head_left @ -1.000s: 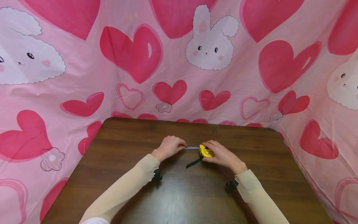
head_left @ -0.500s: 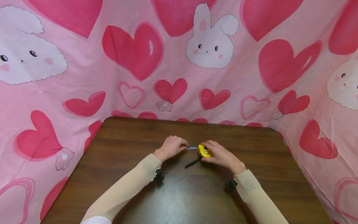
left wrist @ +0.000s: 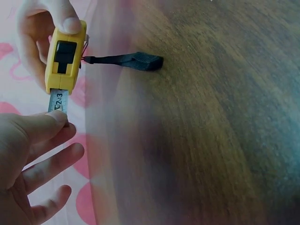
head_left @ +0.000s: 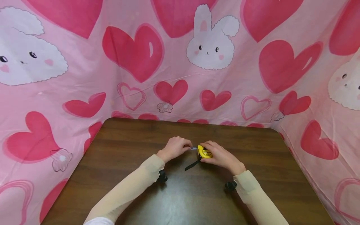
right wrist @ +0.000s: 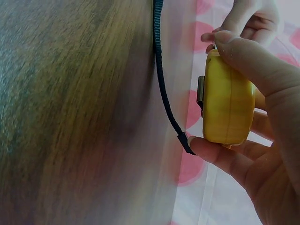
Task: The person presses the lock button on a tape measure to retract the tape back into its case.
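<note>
My right hand (head_left: pixel 223 157) grips a yellow tape measure (head_left: pixel 204 152) around its case, thumb on one end and fingers on the other in the right wrist view. A short length of blade (left wrist: pixel 58 100) with printed numbers sticks out of the case. The blade's end is pinched between thumb and forefinger of my left hand (head_left: pixel 175 147), while its other fingers spread loosely in the left wrist view. From the case hangs a black wrist strap (left wrist: pixel 126 60). A metal belt clip (right wrist: pixel 201 96) shows on the case's side in the right wrist view.
Both hands are over a brown wooden table (head_left: pixel 180 197) with rounded far corners. A pink cloth (head_left: pixel 174 72) printed with hearts and rabbits surrounds its back and sides. Dark wrist cameras sit at both cuffs.
My left hand has moved right, toward the tape measure, and the right hand slightly left. The visible blade between them has become shorter.
</note>
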A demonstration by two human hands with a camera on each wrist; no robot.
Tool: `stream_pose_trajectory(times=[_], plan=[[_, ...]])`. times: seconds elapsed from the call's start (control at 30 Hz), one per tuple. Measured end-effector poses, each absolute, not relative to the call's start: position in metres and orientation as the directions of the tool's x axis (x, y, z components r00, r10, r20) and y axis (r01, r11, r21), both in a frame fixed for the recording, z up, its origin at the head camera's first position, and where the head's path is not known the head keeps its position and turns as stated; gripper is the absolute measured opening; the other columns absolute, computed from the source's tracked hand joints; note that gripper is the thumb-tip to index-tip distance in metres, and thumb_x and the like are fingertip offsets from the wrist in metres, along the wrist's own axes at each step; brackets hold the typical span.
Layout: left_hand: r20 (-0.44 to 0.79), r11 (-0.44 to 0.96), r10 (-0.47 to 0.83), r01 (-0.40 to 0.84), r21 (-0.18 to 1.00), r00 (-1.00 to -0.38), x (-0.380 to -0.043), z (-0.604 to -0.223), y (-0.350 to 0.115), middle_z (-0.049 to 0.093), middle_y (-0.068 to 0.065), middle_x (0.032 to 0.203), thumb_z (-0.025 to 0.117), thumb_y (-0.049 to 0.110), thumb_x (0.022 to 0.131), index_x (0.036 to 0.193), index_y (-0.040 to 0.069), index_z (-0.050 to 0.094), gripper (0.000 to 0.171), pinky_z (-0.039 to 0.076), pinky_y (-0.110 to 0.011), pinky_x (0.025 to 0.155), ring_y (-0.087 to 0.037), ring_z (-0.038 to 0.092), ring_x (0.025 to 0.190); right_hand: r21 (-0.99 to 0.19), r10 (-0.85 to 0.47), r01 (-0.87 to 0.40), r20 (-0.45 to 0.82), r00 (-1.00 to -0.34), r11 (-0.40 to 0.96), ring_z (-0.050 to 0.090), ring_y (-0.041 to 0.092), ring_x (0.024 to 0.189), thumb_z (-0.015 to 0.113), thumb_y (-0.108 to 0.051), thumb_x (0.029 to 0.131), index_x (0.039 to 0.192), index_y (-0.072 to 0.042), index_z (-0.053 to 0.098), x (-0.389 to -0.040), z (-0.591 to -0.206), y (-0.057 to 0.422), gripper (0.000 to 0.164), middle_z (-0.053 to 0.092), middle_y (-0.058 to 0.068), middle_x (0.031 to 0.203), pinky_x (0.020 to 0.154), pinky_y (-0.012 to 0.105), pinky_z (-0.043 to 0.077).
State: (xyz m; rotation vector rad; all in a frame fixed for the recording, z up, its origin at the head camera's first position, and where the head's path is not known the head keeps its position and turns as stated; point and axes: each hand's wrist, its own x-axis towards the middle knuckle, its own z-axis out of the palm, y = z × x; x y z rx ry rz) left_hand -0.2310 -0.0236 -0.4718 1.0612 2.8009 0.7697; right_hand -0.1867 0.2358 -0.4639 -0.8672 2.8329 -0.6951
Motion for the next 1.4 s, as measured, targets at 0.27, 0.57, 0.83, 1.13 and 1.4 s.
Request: stream_pose_trajectory(times=[0.27, 0.57, 0.83, 1.13, 1.4], plan=[[0.136, 0.634, 0.622, 0.598, 0.49, -0.771, -0.236, -0.47, -0.022, 0.077, 0.003, 0.101, 0.075, 0.022, 0.098, 0.11, 0.017, 0.075, 0.012, 0.057, -0.03, 0.082, -0.011, 0.067, 0.085, -0.45, -0.553, -0.507, 0.035, -0.833, 0.735, 0.058, 0.02, 0.118, 0.086, -0.037, 0.086, 0.145, -0.013, 0.058, -0.19, -0.461, 0.232, 0.07, 0.06, 0.004, 0.134, 0.106, 0.045, 0.052], [0.135, 0.628, 0.633, 0.608, 0.485, -0.762, -0.236, -0.467, -0.017, 0.077, 0.003, 0.104, 0.074, 0.021, 0.098, 0.109, 0.018, 0.074, 0.012, 0.058, -0.034, 0.084, -0.013, 0.07, 0.09, -0.451, -0.563, -0.524, 0.057, -0.825, 0.722, 0.057, 0.019, 0.117, 0.086, -0.037, 0.087, 0.145, -0.013, 0.058, -0.19, -0.463, 0.229, 0.069, 0.06, 0.002, 0.134, 0.105, 0.044, 0.052], [0.147, 0.567, 0.691, 0.657, 0.496, -0.708, -0.237, -0.467, -0.013, 0.077, 0.003, 0.111, 0.071, 0.015, 0.1, 0.116, 0.017, 0.075, 0.016, 0.058, -0.032, 0.092, -0.01, 0.069, 0.095, -0.436, -0.592, -0.565, 0.089, -0.801, 0.7, 0.058, 0.018, 0.115, 0.087, -0.033, 0.086, 0.141, -0.01, 0.061, -0.188, -0.464, 0.227, 0.066, 0.061, 0.002, 0.132, 0.105, 0.043, 0.053], [0.121, 0.568, 0.688, 0.635, 0.524, -0.716, -0.236, -0.468, -0.014, 0.076, 0.003, 0.117, 0.07, 0.014, 0.101, 0.122, 0.017, 0.075, 0.022, 0.056, -0.033, 0.096, -0.011, 0.07, 0.1, -0.446, -0.569, -0.53, 0.056, -0.821, 0.721, 0.057, 0.016, 0.116, 0.088, -0.033, 0.085, 0.142, -0.013, 0.059, -0.187, -0.463, 0.23, 0.067, 0.061, 0.001, 0.132, 0.105, 0.042, 0.053], [0.132, 0.57, 0.677, 0.63, 0.528, -0.724, -0.236, -0.471, -0.022, 0.076, 0.0, 0.116, 0.071, 0.016, 0.1, 0.122, 0.013, 0.075, 0.022, 0.057, -0.036, 0.095, -0.015, 0.07, 0.102, -0.453, -0.538, -0.498, 0.045, -0.842, 0.74, 0.058, 0.02, 0.117, 0.088, -0.035, 0.085, 0.144, -0.014, 0.059, -0.187, -0.462, 0.238, 0.069, 0.061, 0.002, 0.133, 0.105, 0.047, 0.052]])
